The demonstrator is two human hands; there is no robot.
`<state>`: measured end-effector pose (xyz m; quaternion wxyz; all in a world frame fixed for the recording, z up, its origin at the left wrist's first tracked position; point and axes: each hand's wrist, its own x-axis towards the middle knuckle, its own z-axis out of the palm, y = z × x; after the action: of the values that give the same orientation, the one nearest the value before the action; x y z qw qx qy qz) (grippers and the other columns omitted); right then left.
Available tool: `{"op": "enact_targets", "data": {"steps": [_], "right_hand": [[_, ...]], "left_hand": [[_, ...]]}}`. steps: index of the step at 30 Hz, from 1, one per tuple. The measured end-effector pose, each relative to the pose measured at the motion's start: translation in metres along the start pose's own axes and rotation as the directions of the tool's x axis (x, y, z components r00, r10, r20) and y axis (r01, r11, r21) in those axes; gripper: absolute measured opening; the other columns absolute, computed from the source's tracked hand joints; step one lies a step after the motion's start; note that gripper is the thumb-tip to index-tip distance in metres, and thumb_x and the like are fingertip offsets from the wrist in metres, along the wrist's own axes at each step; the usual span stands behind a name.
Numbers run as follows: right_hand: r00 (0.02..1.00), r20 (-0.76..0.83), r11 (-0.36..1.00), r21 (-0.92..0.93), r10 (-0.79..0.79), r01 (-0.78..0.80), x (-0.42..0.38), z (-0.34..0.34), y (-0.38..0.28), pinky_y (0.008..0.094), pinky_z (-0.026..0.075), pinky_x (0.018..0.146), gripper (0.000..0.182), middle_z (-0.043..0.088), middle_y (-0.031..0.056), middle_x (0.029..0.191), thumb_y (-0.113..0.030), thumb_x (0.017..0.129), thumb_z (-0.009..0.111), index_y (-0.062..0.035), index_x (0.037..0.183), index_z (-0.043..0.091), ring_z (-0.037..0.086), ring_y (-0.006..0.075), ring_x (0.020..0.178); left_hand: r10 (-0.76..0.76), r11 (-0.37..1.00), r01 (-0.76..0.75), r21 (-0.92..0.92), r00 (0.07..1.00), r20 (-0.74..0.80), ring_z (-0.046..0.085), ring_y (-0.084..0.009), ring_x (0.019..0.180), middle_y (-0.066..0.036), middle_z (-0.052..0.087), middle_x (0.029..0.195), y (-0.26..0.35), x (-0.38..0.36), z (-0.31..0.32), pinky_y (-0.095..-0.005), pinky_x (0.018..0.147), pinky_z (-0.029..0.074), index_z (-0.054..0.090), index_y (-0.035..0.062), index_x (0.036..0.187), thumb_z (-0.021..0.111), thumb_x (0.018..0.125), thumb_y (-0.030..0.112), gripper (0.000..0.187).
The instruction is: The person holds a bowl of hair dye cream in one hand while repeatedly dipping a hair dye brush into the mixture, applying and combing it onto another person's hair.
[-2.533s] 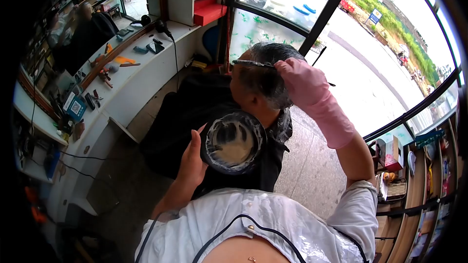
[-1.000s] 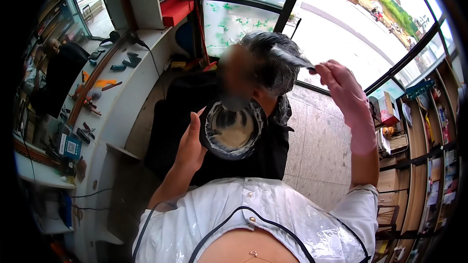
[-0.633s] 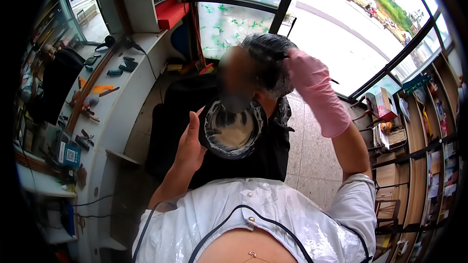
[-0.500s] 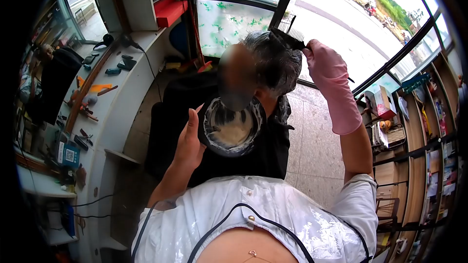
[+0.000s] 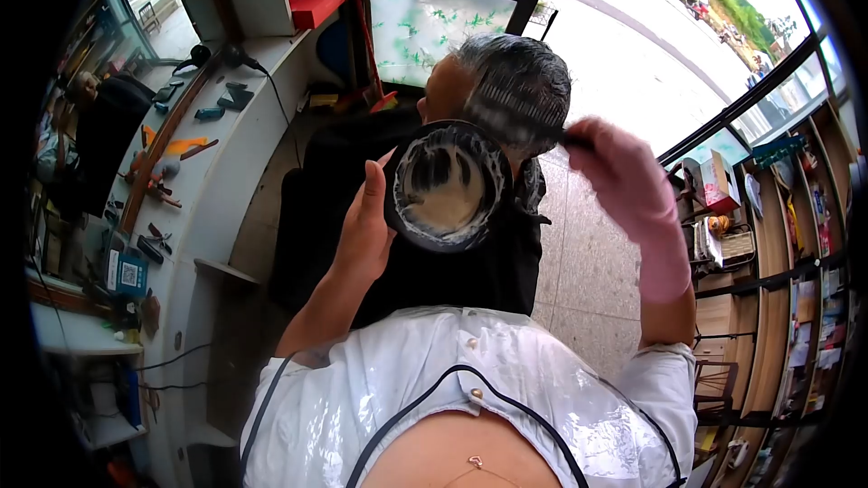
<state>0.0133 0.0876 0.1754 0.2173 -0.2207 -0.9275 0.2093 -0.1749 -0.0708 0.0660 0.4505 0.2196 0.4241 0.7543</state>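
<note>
My left hand (image 5: 363, 221) holds a black bowl (image 5: 457, 244) from its left side, thumb up along the rim. Pale cream (image 5: 448, 203) lies in the bottom and is smeared around the inner wall. In a pink glove, my right hand (image 5: 626, 183) is closed on the handle of a black hair dye brush (image 5: 520, 113) with comb teeth. The brush head, slightly blurred, lies against the back of a seated person's wet-looking grey hair (image 5: 520, 59). A black cape (image 5: 334, 190) covers that person.
To the left, a white counter (image 5: 212, 181) carries a hair dryer (image 5: 237, 56), clippers and small tools below a mirror. Wooden shelves (image 5: 768, 307) stand on the right, with a red-and-white box (image 5: 719, 185). Glass panels and a bright street lie ahead.
My right hand has brought the brush down from the top of the head to the back of the hair. The bowl in my left hand has shifted slightly up and right.
</note>
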Motion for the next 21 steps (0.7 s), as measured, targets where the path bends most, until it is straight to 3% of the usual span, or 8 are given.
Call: {"op": "enact_targets", "data": {"steps": [2, 4, 5, 8, 9, 11, 17, 21], "right_hand": [[0.987, 0.158, 0.995, -0.097, 0.032, -0.017, -0.007, 0.006, -0.008, 0.0321, 0.047, 0.055, 0.008, 0.057, 0.0106, 0.069, -0.006, 0.082, 0.055, -0.0035, 0.089, 0.057, 0.058, 0.0224, 0.06], [0.988, 0.139, 0.993, -0.078, -0.073, 0.084, -0.015, 0.028, 0.009, 0.0303, 0.044, 0.053, 0.009, 0.054, 0.0102, 0.068, -0.006, 0.081, 0.057, -0.0013, 0.088, 0.057, 0.053, 0.0206, 0.056], [0.983, 0.176, 0.993, -0.09, -0.055, 0.071, -0.018, 0.035, 0.012, 0.0327, 0.046, 0.056, 0.008, 0.056, 0.0113, 0.07, -0.007, 0.081, 0.057, -0.0018, 0.086, 0.056, 0.056, 0.025, 0.059], [0.992, -0.016, 0.909, -0.404, -0.122, 0.106, -0.025, 0.049, 0.018, 0.0321, 0.048, 0.052, 0.008, 0.055, 0.0103, 0.068, -0.007, 0.081, 0.057, -0.0019, 0.087, 0.057, 0.058, 0.0229, 0.058], [0.993, -0.023, 0.91, -0.403, -0.12, 0.1, -0.024, 0.049, 0.014, 0.0321, 0.048, 0.052, 0.008, 0.055, 0.0103, 0.068, -0.007, 0.081, 0.057, -0.0019, 0.087, 0.057, 0.058, 0.0229, 0.058], [0.95, -0.12, 0.772, -0.616, -0.288, 0.156, -0.024, 0.046, 0.006, 0.0284, 0.047, 0.042, 0.011, 0.053, 0.0078, 0.066, -0.006, 0.08, 0.056, -0.0019, 0.089, 0.057, 0.056, 0.0181, 0.052], [0.917, -0.116, 0.68, -0.708, -0.382, 0.194, -0.028, 0.061, 0.013, 0.024, 0.044, 0.04, 0.012, 0.05, 0.0035, 0.064, -0.007, 0.079, 0.057, -0.0028, 0.09, 0.058, 0.053, 0.0143, 0.05], [0.814, -0.211, 0.62, -0.754, -0.542, 0.218, -0.016, 0.056, 0.016, 0.0223, 0.041, 0.038, 0.014, 0.05, 0.0007, 0.064, -0.006, 0.077, 0.061, -0.004, 0.091, 0.059, 0.048, 0.0103, 0.048]], "left_hand": [[0.046, 0.997, -0.047, 0.056, 0.999, 0.014, 0.048, -0.0176, 0.112, -0.01, 0.048, 0.123, 0.001, 0.003, 0.005, -0.0311, 0.095, 0.039, 0.032, 0.001, 0.132, 0.032, 0.09, 0.053, 0.067], [0.196, 0.956, -0.22, 0.195, 0.971, 0.136, 0.044, -0.0172, 0.116, -0.012, 0.047, 0.124, -0.002, 0.011, 0.005, -0.0285, 0.098, 0.035, 0.029, -0.0004, 0.133, 0.026, 0.09, 0.057, 0.072], [0.203, 0.954, -0.229, 0.195, 0.968, 0.145, 0.044, -0.0172, 0.116, -0.012, 0.047, 0.124, -0.003, 0.014, 0.007, -0.0285, 0.098, 0.035, 0.029, -0.0004, 0.133, 0.026, 0.09, 0.057, 0.072], [0.284, 0.905, -0.326, 0.274, 0.941, 0.182, 0.043, -0.0177, 0.117, -0.013, 0.046, 0.124, -0.007, 0.017, 0.01, -0.0286, 0.1, 0.031, 0.03, -0.0006, 0.133, 0.022, 0.091, 0.055, 0.07], [0.299, 0.891, -0.346, 0.293, 0.934, 0.195, 0.043, -0.0176, 0.117, -0.013, 0.046, 0.125, -0.008, 0.018, 0.01, -0.0284, 0.1, 0.031, 0.03, -0.0006, 0.132, 0.022, 0.091, 0.054, 0.069], [0.306, 0.878, -0.36, 0.315, 0.929, 0.208, 0.043, -0.0175, 0.117, -0.013, 0.046, 0.125, -0.008, 0.017, 0.012, -0.0283, 0.1, 0.031, 0.031, -0.0007, 0.132, 0.022, 0.092, 0.054, 0.068], [0.297, 0.898, -0.352, 0.264, 0.928, 0.226, 0.045, -0.0172, 0.115, -0.011, 0.045, 0.125, -0.012, 0.017, 0.009, -0.0289, 0.097, 0.036, 0.026, 0.0009, 0.134, 0.027, 0.091, 0.053, 0.068], [0.136, 0.962, -0.151, 0.226, 0.987, 0.081, 0.049, -0.0151, 0.11, -0.011, 0.048, 0.122, -0.01, 0.009, 0.007, -0.0257, 0.089, 0.041, 0.025, -0.0005, 0.134, 0.028, 0.09, 0.055, 0.071]]}}
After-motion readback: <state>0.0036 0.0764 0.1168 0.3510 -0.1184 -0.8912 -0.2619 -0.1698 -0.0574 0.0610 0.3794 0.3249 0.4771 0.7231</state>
